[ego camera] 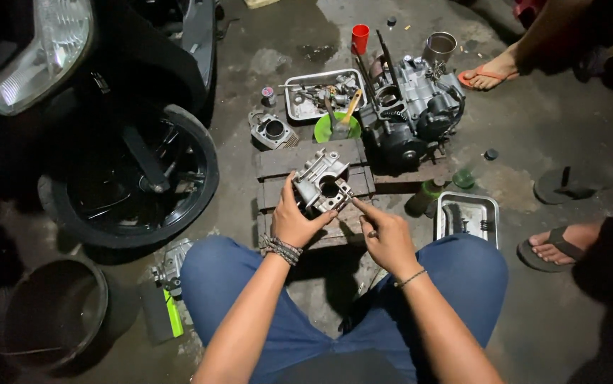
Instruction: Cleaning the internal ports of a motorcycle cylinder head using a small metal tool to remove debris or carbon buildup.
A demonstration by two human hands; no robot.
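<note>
Cast-metal cylinder head (pixel 323 186), judged heavy, rigid and best gripped by its solid flanks, is held above the wooden pallet (pixel 278 163): left hand (pixel 293 220) fingers clamped around it, right hand (pixel 389 238) forefinger extended, touching its edge

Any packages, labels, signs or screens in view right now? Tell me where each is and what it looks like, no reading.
No signs or screens.
Green bottle: lying right of the wooden pallet, beside the metal tray; label detail too small to tell.
Small round tin: left of the parts tray, pinkish printed top.
</note>
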